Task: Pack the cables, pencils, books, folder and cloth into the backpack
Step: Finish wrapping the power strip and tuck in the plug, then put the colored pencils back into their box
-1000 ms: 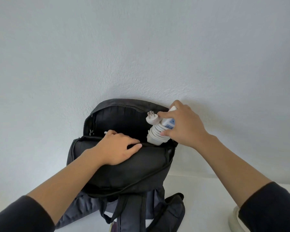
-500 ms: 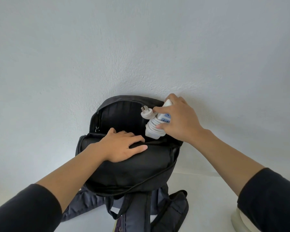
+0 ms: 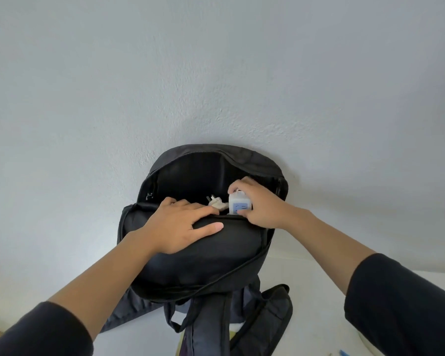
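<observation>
I am watching the first cable go in, so I am judging the packing as only just starting. The backpack (image 3: 203, 258) is standing on the table (image 3: 319, 291) at its far edge, leaning back against the wall (image 3: 216, 73), with the main compartment gaping open. The right grip (image 3: 260, 204) is clamping its fingers around the white socket cube of the cable bundle (image 3: 238, 205) and is holding it just inside the mouth of the bag, towards the right side of the opening. The bundle's plug (image 3: 215, 201) is poking up beside it, close to the fingertips of the other hand. The left grip (image 3: 180, 224) is lying spread and flat on the front panel, holding nothing and pressing the lip down to keep the mouth wide. Nothing else is showing inside the bag, so the pencils, books, folder and cloth are all looking like work still to do. A thin blue thing (image 3: 343, 353) at the table's near right corner may be one of the pencils, though it is too small for me to be sure. Compared with half a second ago, the bundle is sitting lower: its coiled windings, then clear above the rim, are now hiding below the lip, and the right grip is reaching deeper into the opening, while the left grip is staying put on the panel.
</observation>
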The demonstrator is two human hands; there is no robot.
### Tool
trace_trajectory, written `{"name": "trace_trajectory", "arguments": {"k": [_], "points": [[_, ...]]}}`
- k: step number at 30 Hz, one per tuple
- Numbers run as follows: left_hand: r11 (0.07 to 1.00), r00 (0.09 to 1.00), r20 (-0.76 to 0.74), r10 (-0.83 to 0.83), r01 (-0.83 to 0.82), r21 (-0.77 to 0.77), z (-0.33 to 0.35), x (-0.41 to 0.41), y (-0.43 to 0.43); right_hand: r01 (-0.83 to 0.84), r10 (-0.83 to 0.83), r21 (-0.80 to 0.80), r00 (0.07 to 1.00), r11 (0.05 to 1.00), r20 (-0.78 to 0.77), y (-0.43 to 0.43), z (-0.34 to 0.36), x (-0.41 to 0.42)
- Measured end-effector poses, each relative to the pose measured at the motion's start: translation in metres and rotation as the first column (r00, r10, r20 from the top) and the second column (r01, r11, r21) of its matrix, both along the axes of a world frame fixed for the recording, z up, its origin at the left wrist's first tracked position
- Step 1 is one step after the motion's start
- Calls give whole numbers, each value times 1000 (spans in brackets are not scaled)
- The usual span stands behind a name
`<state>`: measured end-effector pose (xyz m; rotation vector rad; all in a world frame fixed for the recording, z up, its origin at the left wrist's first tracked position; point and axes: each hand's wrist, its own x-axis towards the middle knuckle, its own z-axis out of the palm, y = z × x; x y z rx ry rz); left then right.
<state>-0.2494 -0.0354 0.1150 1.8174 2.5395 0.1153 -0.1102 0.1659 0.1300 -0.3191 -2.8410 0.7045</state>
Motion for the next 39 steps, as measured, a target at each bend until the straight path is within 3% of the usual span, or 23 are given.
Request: {"name": "trace_trajectory", "arguments": {"k": [2,5,7,11,16,21,27,30,33,36,39], "points": [[1000,1000,-3,11,-11,19,-2,1,1,52,-52,0,994,999,-99,-1,-16,4],[1000,1000,-11,18,-18,17,-4,1,1,162,-121,130,953,978,-278,-3,-36,5],[1000,1000,-2,28,-28,2,-3,-1,4,165,-113,204,964,965,-241,-2,-37,2],[999,999,-15,40,-40,-7,-3,-1,10,67,-67,92,998,993,-9,-4,-33,2],[988,994,-98,56,-41,147,-13,7,9,144,-145,-13,986,989,-85,-17,-37,21],[892,987,156,-44,-32,450,-12,36,0,132,-156,-118,961,984,-228,-45,-29,56],[840,890,403,-214,-43,541,-13,110,-56,80,-203,-284,876,955,-437,-80,-49,142],[757,877,430,-215,-128,640,-21,154,-84,61,-202,-362,909,930,-365,-95,-76,184],[738,881,437,-182,-171,652,-39,189,-107,42,-95,-348,986,937,-137,-115,-108,213],[813,812,568,-133,-238,531,-63,211,-118,24,-3,-285,997,958,73,-133,-137,227],[915,844,533,-66,-162,370,-98,220,-119,12,22,-128,964,992,264,-143,-154,230]]}}
